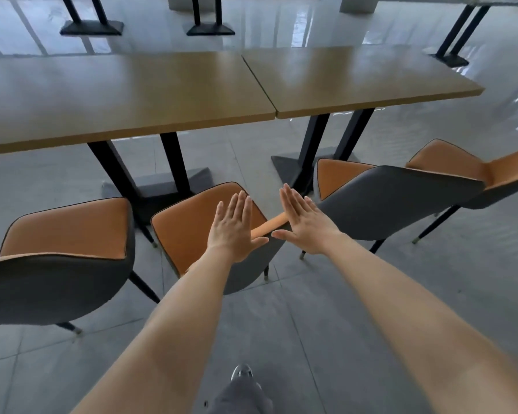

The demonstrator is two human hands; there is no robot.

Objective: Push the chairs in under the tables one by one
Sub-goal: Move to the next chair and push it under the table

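Several chairs with orange seats and dark grey backs stand pulled out in front of two wooden tables (150, 94) set end to end. The middle chair (189, 225) is right below my arms. My left hand (234, 231) and my right hand (304, 224) are flat with fingers spread, held above the top edge of that chair's back, thumbs nearly touching. Neither hand grips anything. To the right stands a chair (395, 201) turned at an angle, and another chair (467, 168) beyond it. A further chair (66, 261) stands at the left.
The second table (356, 79) sits to the right, on black legs with flat bases (174, 183). More table legs stand at the back on the shiny grey tiled floor. My leg and shoe (243, 380) show at the bottom.
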